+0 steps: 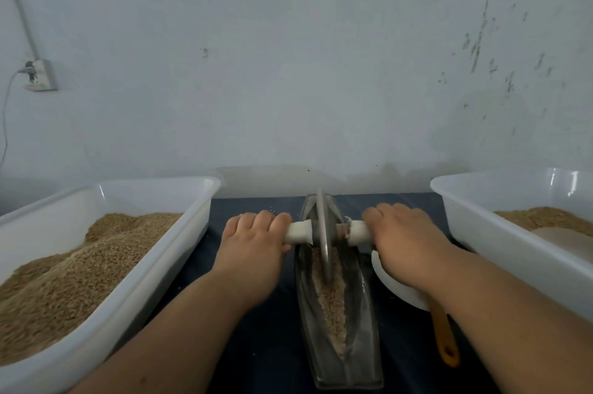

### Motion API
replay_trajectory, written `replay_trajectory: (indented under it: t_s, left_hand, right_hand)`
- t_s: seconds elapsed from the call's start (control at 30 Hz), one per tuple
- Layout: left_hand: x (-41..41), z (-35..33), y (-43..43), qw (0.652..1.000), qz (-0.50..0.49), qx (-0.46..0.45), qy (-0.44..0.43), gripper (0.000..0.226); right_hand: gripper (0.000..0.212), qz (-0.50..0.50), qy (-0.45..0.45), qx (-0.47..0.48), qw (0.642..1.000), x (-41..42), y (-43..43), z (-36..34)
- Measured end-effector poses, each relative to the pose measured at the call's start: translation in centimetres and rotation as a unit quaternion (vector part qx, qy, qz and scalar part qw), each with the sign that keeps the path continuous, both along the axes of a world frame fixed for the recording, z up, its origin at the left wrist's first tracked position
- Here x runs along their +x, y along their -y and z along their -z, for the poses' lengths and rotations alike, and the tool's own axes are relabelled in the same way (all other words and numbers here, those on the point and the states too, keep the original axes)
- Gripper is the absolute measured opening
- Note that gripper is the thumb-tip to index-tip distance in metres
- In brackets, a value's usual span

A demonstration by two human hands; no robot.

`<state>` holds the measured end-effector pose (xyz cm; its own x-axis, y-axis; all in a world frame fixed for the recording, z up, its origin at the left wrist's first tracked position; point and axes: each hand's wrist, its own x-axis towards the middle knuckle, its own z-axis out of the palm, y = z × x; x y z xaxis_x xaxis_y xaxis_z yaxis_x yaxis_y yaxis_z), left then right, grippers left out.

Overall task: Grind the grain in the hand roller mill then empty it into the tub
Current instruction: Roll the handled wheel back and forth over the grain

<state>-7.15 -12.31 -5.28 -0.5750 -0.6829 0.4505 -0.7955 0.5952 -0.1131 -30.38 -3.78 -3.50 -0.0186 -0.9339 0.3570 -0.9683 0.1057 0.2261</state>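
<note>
Grain point(332, 300) lying in a tan line along the groove of the hand roller mill point(362, 329), a long boat-shaped metal trough set lengthwise on the table point(263, 345), between two tubs. The wheel point(322, 226) stands upright on edge in the far half of the groove, its rim down in the grain. The left hand point(253, 242) grips the left handle point(300, 231) and the right hand point(404, 236) grips the right handle point(357, 231). The fingers point(263, 220) of each curl over the top of their white handle, thumbs hidden beneath.

Step in hand, as I judge it: rolling. To do it well, press evenly through both handles so the wheel runs vertical. Carry it the whole length of the trough, since the grain nearest the person looks coarse. Slow at the ends so nothing spills over the lip.

A white scoop point(394, 291) with an orange grip lies just right of the trough, partly under the right wrist. The left tub point(167, 268) is heaped with grain. The right tub point(513, 252) is far less full and shows a paler patch; it is probably the one to receive the meal, though this cannot be told for sure.

The table is covered in dark cloth. Behind it is a pale wall point(288, 72), scuffed at right, with a socket point(40, 75) and plugged cable at left.
</note>
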Motion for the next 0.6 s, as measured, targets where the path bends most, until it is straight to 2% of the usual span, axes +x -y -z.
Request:
replay_trajectory:
  t_s: [0.13,0.27,0.33,0.4,0.47,0.53,0.6]
  left_hand:
    - [0.6,-2.0,-1.6,0.998,0.016,0.051,0.043,0.034]
    - [2.0,-5.1,-3.8,0.978,0.067,0.171,0.104,0.018]
    - [3.0,-6.4,-4.7,0.958,0.094,0.247,0.114,0.008]
    - [3.7,-7.2,-5.3,0.944,0.098,0.291,0.121,0.008]
    - [3.8,-7.2,-5.2,0.943,0.094,0.298,0.119,0.008]
    - [3.3,-6.4,-4.3,0.950,0.093,0.280,0.100,0.010]
    - [2.4,-5.1,-3.1,0.970,0.087,0.212,0.081,0.013]
  right_hand:
    - [0.015,-0.008,0.074,0.141,0.987,0.0,-1.5,-2.4]
    - [0.014,-0.024,0.123,0.319,0.939,0.6,-3.9,-6.0]
    - [0.017,-0.038,0.151,0.367,0.917,0.7,-5.0,-7.1]
    - [0.017,-0.051,0.159,0.373,0.913,0.7,-5.3,-7.5]
    - [0.017,-0.047,0.152,0.366,0.917,0.7,-5.1,-7.3]
    - [0.018,-0.034,0.127,0.345,0.930,0.8,-4.5,-6.6]
    - [0.022,-0.023,0.107,0.303,0.947,0.7,-3.7,-5.5]
